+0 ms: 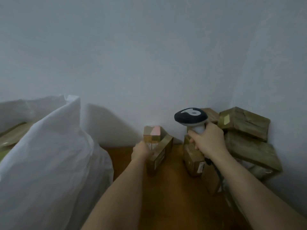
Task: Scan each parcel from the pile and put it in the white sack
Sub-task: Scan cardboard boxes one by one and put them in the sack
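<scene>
Between the left hand's curled fingers, a parcel.

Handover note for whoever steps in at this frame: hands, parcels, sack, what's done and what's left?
Left hand grips a parcel with a pink patch, held upright over the wooden floor.
Right hand holds the scanner by its handle, head up, above the pile against the wall on the right.
White sack stands on the left; brown parcels show inside, so some seem done.
Left: whether the held parcel has been scanned cannot be told; scan if needed, sack it, then work through the pile.
</scene>
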